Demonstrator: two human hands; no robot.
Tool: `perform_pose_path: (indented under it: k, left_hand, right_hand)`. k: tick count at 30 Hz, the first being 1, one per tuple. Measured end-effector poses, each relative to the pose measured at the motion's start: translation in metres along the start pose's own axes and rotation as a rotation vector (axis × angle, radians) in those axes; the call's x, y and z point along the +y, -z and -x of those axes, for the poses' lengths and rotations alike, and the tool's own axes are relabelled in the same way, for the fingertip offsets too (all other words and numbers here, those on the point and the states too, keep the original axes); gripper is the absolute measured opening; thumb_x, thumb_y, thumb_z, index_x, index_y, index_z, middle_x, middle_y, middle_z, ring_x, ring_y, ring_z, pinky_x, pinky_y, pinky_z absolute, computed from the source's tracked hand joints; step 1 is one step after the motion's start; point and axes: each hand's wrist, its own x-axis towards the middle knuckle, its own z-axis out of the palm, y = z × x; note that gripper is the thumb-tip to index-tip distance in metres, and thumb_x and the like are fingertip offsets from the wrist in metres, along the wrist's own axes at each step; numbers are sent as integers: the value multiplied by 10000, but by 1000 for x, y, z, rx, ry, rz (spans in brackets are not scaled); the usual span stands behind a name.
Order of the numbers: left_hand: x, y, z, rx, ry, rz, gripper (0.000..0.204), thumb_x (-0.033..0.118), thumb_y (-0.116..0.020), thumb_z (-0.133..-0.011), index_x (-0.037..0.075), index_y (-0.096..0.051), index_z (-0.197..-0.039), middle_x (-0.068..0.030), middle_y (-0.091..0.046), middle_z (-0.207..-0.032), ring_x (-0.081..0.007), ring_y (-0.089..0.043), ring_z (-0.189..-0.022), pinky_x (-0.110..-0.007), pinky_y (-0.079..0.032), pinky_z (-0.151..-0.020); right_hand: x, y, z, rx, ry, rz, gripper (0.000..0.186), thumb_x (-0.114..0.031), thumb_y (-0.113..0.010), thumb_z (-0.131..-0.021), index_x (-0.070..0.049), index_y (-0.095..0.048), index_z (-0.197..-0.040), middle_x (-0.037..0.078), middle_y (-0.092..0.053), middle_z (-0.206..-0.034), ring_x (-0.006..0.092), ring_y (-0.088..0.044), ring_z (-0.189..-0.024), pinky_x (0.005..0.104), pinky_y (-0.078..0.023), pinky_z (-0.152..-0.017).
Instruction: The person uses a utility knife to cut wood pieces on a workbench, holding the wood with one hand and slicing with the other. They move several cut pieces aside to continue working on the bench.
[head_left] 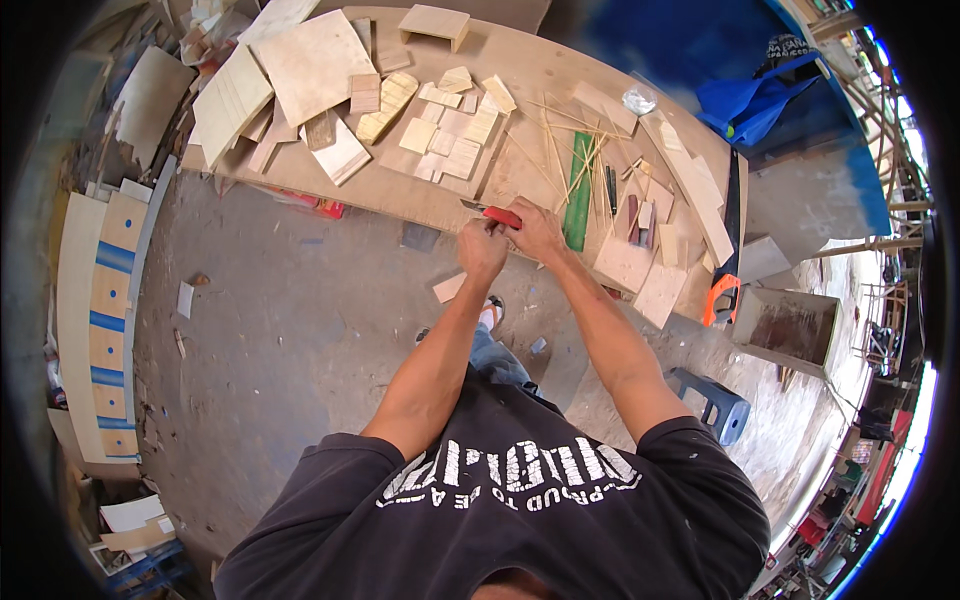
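Note:
At the near edge of the wooden workbench (380, 208), my right hand (537, 230) is closed around a red utility knife (503, 216), its blade end pointing left. My left hand (482, 250) is right beside it, fingers curled together just below the knife. Whatever those fingers pinch is too small or hidden to make out. Just right of my right hand lies a long green strip (579, 185), with thin wooden sticks (550, 150) scattered around its far end. Beyond my hands, several small cut wood pieces (450, 140) are grouped on a board.
Larger plywood panels (310, 65) are piled at the bench's far left. An orange-handled saw (721, 300) hangs at its right end, near long wood strips (690, 185). A blue stool (715, 405) and an open box (790, 328) stand on the floor to the right.

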Motion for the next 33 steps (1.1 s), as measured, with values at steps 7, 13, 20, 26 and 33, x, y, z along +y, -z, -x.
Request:
perform_pose_path:
  k: [7,13,20,26,33]
  left_hand:
    - [-3,-2,-1,44,7,35,215,162,-712,-826,35,-776,-987,-250,-708,-892,-398,-703,-838,-462,-527,-735]
    - [-13,-3,-7,-20,28,111,215,173,-726,-816,25,-781,-962,-257,-707,-836,-386,-717,-809,-435,-534,-729]
    - [-19,-7,-11,16,-12,223,199,154,-730,-812,-5,-774,-924,-240,-712,-791,-344,-725,-754,-421,-535,-706]
    - [-7,32,-16,144,7,0,216,190,-748,-804,-4,-750,-898,-214,-709,-897,-339,-707,-846,-435,-528,-743]
    - [16,32,-7,87,61,-299,516,297,-817,-757,71,-593,-1163,-245,-379,-1502,-444,-335,-1373,-550,-377,-1029]
  right_hand:
    - [-2,-13,3,68,-71,129,219,-152,-743,-775,-64,-681,-965,131,-636,-953,382,-654,-881,464,-533,-755]
    - [4,-11,1,84,3,48,208,-145,-745,-769,-54,-672,-941,140,-630,-918,389,-651,-855,462,-520,-727]
    - [-3,-5,1,71,11,23,202,-152,-750,-769,-51,-684,-930,144,-629,-895,384,-649,-836,455,-517,-722]
    - [3,-8,1,100,4,28,173,-111,-690,-767,-42,-676,-925,151,-627,-877,387,-643,-821,457,-514,-723]
    - [2,-4,1,59,-24,9,132,-135,-676,-789,-43,-658,-882,157,-636,-908,394,-649,-866,481,-520,-749]
